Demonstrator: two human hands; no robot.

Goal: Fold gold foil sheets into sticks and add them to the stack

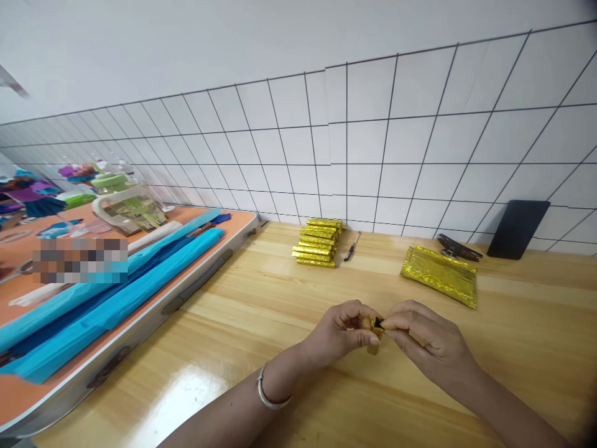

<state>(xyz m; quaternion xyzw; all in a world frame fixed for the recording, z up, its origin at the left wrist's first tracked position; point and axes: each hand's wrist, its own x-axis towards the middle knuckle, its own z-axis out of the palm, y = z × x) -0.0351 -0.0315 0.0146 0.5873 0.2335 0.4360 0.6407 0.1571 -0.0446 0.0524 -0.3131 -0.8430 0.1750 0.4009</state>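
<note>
From the head view, I can see a pale wooden table [261,298] with a stack of gold foil strips [317,244] lying near the tiled wall [364,143]; I'll place everything by that stack. Nearer the person and to the right of it, the two hands meet over the tabletop. The left hand [342,333], with a bangle [269,398] on its wrist, has a small gold piece [374,345] gripped between thumb and fingers. The right hand [426,339] is drawn narrow, its thumb and fingertips pinching the edge of that same piece beside a dark opening at its upper end.

A pen [352,247] lies just to the right of the stack. Farther right is a flat gold foil packet [438,277], with a dark claw clip [459,249] at its far edge, and beyond those a black slab [518,229] leans against the wall. Left of the stack, well apart, stands an orange-topped surface [242,225] carrying long blue rolls [130,298] and, farther back, a green-lidded jar [109,182]. A pixelated patch hides some of what lies there.
</note>
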